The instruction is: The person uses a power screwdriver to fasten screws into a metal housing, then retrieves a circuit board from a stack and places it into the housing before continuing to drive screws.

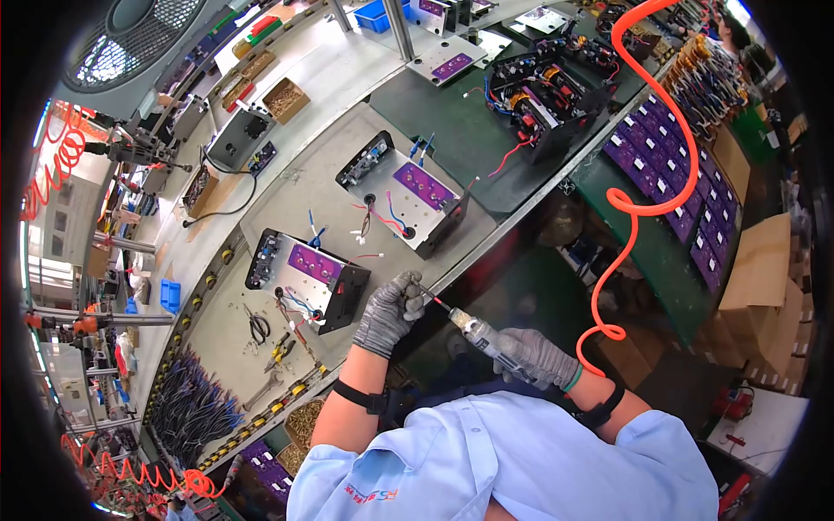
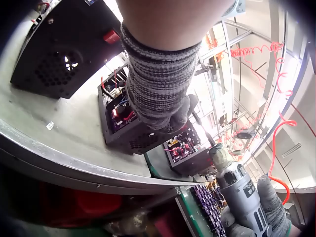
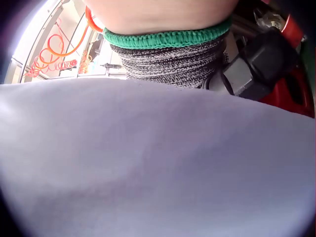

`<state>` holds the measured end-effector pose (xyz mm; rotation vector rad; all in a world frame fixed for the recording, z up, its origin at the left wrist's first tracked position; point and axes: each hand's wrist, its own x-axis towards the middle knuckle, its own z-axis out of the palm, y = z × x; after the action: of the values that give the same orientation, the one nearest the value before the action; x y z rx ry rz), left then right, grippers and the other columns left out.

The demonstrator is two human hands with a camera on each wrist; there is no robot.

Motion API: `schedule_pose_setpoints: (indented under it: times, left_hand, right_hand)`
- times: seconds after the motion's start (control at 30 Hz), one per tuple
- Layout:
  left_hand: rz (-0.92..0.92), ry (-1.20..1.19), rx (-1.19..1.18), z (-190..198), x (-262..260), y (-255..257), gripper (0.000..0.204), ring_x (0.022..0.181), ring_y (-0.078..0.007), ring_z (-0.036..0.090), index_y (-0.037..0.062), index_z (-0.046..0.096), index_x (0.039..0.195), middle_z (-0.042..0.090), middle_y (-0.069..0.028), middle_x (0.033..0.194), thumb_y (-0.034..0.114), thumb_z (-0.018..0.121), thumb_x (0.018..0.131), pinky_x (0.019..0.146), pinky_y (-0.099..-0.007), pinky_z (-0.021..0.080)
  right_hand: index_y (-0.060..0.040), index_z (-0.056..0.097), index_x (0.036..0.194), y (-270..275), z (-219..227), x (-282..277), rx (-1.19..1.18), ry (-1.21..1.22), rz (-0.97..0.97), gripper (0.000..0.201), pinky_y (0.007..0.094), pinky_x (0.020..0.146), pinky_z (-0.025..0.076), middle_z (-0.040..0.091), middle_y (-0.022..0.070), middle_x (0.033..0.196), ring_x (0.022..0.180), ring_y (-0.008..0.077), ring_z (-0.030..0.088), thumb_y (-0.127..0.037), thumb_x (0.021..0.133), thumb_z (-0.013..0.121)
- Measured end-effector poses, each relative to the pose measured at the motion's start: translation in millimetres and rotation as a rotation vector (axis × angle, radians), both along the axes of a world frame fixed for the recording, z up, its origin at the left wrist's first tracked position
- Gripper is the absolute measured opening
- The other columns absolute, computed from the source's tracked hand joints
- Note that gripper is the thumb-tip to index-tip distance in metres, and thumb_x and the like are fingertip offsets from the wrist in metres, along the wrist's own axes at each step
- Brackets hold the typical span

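My gloved right hand [image 1: 540,358] grips a grey power screwdriver [image 1: 488,340] by its body, in front of the blue shirt. Its thin bit [image 1: 438,300] points up and left toward my gloved left hand [image 1: 387,314]. The left fingers are curled and pinch right at the bit's tip; I cannot tell what small part is between them. Just left of that hand sits a metal-and-black chassis [image 1: 297,280] with a purple board and loose wires. A second such chassis [image 1: 395,208] stands beyond it. In the right wrist view, shirt cloth [image 3: 148,158] hides most of the right hand.
The bench's metal edge [image 1: 512,227] runs beside the left hand. Pliers [image 1: 259,327], a wire bundle [image 1: 193,399] and a yellow-dotted chain [image 1: 291,401] lie at left. A wired black unit [image 1: 547,104] stands farther along. An orange coiled hose [image 1: 627,243] hangs at right near purple boards [image 1: 665,165].
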<state>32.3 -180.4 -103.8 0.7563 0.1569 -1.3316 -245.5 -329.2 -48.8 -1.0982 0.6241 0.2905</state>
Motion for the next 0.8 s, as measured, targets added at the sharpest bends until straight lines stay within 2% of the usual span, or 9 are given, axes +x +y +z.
schedule_pose_setpoints:
  times: [0.13, 0.23, 0.3, 0.37, 0.47, 0.53, 0.57, 0.63, 0.8]
  left_hand:
    - [0.021, -0.009, -0.009, 2.5, -1.8, -0.2, 0.023, 0.059, -0.0122, 0.054, 0.0002, 0.061, 0.110, 0.061, -0.0006, 0.075, 0.020, 0.062, 0.100, 0.046, -0.0241, 0.041]
    - [0.020, -0.030, 0.018, 5.6, -1.2, -0.5, 0.023, 0.060, -0.0122, 0.054, 0.0003, 0.061, 0.109, 0.060, -0.0004, 0.075, 0.021, 0.062, 0.100, 0.046, -0.0239, 0.041]
    - [0.001, -0.073, 0.029, 8.0, -1.5, -2.2, 0.023, 0.060, -0.0119, 0.054, 0.0004, 0.061, 0.109, 0.059, -0.0003, 0.076, 0.022, 0.063, 0.100, 0.047, -0.0239, 0.042]
    - [-0.017, -0.118, 0.039, 11.3, -2.3, -2.7, 0.023, 0.060, -0.0117, 0.054, 0.0006, 0.062, 0.108, 0.059, -0.0003, 0.076, 0.022, 0.063, 0.099, 0.048, -0.0238, 0.042]
    - [-0.029, -0.239, 0.093, 20.0, -4.9, -6.2, 0.027, 0.060, -0.0106, 0.054, -0.0002, 0.062, 0.107, 0.059, 0.0000, 0.076, 0.025, 0.065, 0.098, 0.050, -0.0235, 0.041]
    - [-0.089, -0.589, 0.308, 31.5, -7.7, -9.7, 0.027, 0.060, -0.0091, 0.052, 0.0006, 0.065, 0.105, 0.057, 0.0008, 0.075, 0.027, 0.066, 0.098, 0.052, -0.0229, 0.040]
    - [-0.091, -0.590, 0.309, 35.9, -7.5, -10.9, 0.027, 0.060, -0.0091, 0.052, 0.0006, 0.065, 0.105, 0.057, 0.0008, 0.075, 0.027, 0.066, 0.098, 0.052, -0.0229, 0.040]
    - [-0.204, -0.874, 0.441, 41.8, -5.3, -13.0, 0.022, 0.054, -0.0077, 0.049, 0.0035, 0.067, 0.095, 0.054, 0.0012, 0.067, 0.025, 0.065, 0.098, 0.050, -0.0237, 0.039]
    - [-0.243, -0.799, 0.442, 31.0, 1.0, -19.3, 0.025, 0.054, -0.0077, 0.048, 0.0039, 0.067, 0.094, 0.052, 0.0019, 0.067, 0.028, 0.065, 0.098, 0.050, -0.0235, 0.038]
  right_hand:
    - [-0.0037, 0.063, 0.110, 0.6, -1.7, -2.3, 0.014, 0.000, -0.006, 0.068, 0.0260, 0.056, 0.050, 0.067, 0.0069, 0.080, 0.062, 0.0127, 0.064, -0.069, 0.091, 0.060]
    - [-0.0057, 0.062, 0.104, 0.0, -6.4, -5.2, 0.052, 0.016, -0.015, 0.071, 0.0248, 0.058, 0.052, 0.069, 0.0078, 0.083, 0.066, 0.0135, 0.067, -0.074, 0.085, 0.062]
    - [-0.0034, 0.062, 0.111, -0.3, -7.8, -6.5, 0.034, 0.004, -0.014, 0.069, 0.0266, 0.056, 0.050, 0.067, 0.0069, 0.080, 0.062, 0.0130, 0.064, -0.069, 0.091, 0.059]
    - [-0.0034, 0.062, 0.111, 0.0, -8.9, -7.1, 0.032, -0.014, -0.013, 0.069, 0.0266, 0.056, 0.050, 0.067, 0.0068, 0.080, 0.062, 0.0131, 0.064, -0.070, 0.091, 0.059]
    - [-0.0039, 0.061, 0.110, -1.0, -10.6, -8.1, 0.023, -0.033, -0.009, 0.070, 0.0258, 0.055, 0.051, 0.068, 0.0065, 0.080, 0.062, 0.0127, 0.064, -0.071, 0.090, 0.058]
    - [-0.0043, 0.061, 0.109, -3.3, -7.8, -7.9, 0.023, -0.034, -0.006, 0.070, 0.0251, 0.055, 0.050, 0.068, 0.0063, 0.080, 0.062, 0.0124, 0.065, -0.072, 0.090, 0.057]
    - [-0.0050, 0.061, 0.108, -6.8, -2.2, -7.2, 0.054, -0.006, 0.014, 0.070, 0.0244, 0.053, 0.050, 0.068, 0.0063, 0.080, 0.062, 0.0120, 0.065, -0.072, 0.090, 0.056]
    - [-0.0056, 0.061, 0.107, -9.3, -1.3, -8.9, 0.087, 0.022, 0.030, 0.069, 0.0236, 0.052, 0.050, 0.068, 0.0063, 0.081, 0.063, 0.0116, 0.066, -0.073, 0.091, 0.055]
    - [-0.0061, 0.060, 0.107, -10.0, -15.6, -10.8, 0.030, -0.025, 0.029, 0.070, 0.0229, 0.044, 0.048, 0.068, 0.0064, 0.081, 0.062, 0.0116, 0.067, -0.074, 0.091, 0.052]
